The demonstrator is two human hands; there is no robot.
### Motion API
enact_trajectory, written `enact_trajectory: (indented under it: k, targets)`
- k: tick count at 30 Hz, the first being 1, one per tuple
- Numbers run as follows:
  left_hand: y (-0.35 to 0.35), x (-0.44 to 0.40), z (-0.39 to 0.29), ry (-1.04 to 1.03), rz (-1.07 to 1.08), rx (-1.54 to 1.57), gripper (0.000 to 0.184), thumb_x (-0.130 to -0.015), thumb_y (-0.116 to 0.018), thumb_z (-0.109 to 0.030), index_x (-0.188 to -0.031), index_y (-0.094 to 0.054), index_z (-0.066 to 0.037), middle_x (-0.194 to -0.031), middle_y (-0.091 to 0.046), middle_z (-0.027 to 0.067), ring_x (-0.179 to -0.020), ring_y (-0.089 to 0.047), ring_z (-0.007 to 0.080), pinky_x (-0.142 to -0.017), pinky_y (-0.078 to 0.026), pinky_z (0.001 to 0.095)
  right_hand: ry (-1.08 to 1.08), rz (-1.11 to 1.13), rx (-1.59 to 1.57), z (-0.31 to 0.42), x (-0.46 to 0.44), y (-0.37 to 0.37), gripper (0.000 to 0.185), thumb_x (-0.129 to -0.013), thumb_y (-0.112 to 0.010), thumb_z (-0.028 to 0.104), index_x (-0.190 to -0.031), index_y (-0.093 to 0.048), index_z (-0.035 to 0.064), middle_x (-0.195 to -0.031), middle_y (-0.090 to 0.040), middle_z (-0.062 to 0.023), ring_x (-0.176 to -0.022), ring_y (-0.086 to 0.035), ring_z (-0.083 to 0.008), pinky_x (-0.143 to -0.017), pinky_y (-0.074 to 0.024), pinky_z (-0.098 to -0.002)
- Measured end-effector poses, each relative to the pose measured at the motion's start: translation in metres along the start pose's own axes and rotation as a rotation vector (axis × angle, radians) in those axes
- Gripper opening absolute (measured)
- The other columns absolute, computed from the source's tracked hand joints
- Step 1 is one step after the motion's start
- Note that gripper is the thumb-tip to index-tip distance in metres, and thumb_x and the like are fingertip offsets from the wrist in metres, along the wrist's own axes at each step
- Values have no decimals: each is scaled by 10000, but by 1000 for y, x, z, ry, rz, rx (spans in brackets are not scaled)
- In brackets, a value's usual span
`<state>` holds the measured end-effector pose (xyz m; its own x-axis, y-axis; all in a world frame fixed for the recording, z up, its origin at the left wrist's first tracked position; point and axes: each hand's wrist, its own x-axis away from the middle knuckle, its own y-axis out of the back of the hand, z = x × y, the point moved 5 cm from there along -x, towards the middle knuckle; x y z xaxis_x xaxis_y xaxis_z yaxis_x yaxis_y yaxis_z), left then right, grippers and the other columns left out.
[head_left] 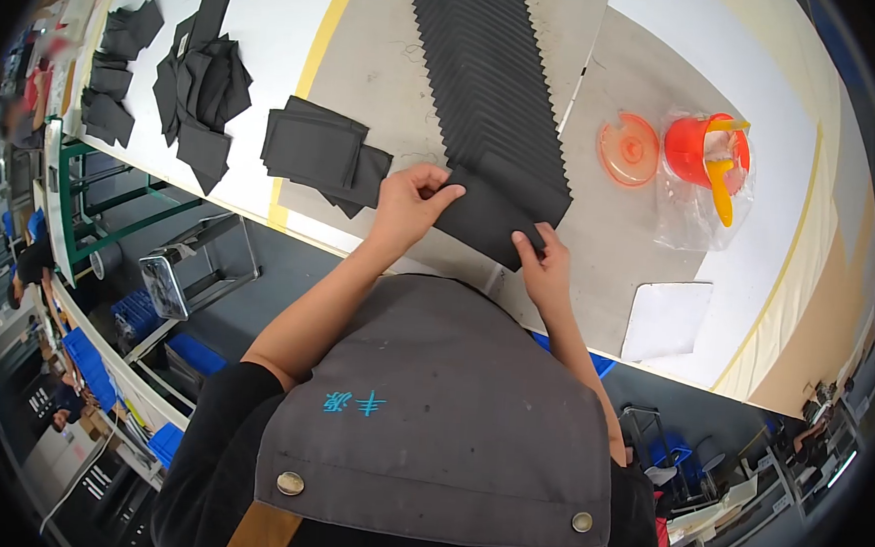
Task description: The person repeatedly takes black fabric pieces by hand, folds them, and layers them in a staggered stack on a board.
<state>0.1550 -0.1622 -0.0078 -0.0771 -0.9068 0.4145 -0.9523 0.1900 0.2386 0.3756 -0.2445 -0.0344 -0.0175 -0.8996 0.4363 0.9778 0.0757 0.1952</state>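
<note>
Both hands hold a flat black fabric piece (486,219) at the near end of a long row of overlapping black pieces (484,81). My left hand (408,207) pinches its upper left corner between thumb and fingers. At its lower right edge, my right hand (546,267) grips with the thumb on top and the fingers partly hidden. Just left of my left hand lies a small stack of black fabric pieces (313,148), some of them askew. The row fans away from me with its zigzag corners showing on both sides.
Right of the row stand a red tub (683,153) with a yellow-handled tool (720,191), on a clear plastic bag, and a round translucent lid (628,150). A white card (667,321) lies near the front edge. More black pieces (204,84) lie left. A metal stool (164,285) stands below.
</note>
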Motion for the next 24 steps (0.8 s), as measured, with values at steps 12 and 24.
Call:
enact_trajectory:
  k: [12, 24]
  targets:
    - [-39, -24, 0, -154, -86, -234, 91, -846, -732, -58, -896, -673, -10, -734, -641, 38, -618, -566, 95, -585, -463, 246, 73, -469, -58, -14, -4, 39, 225, -878, -715, 85, -1054, -578, 53, -727, -570, 14, -634, -508, -66, -584, -422, -216]
    - [-42, -27, 7, -229, -64, -295, 97, -807, -749, -35, -890, -700, -27, -772, -652, 53, -627, -571, 121, -583, -469, 255, 176, -429, 242, -6, -8, 40, 131, -834, -709, 38, -957, -675, 72, -785, -552, -47, -597, -522, -133, -555, -433, -274]
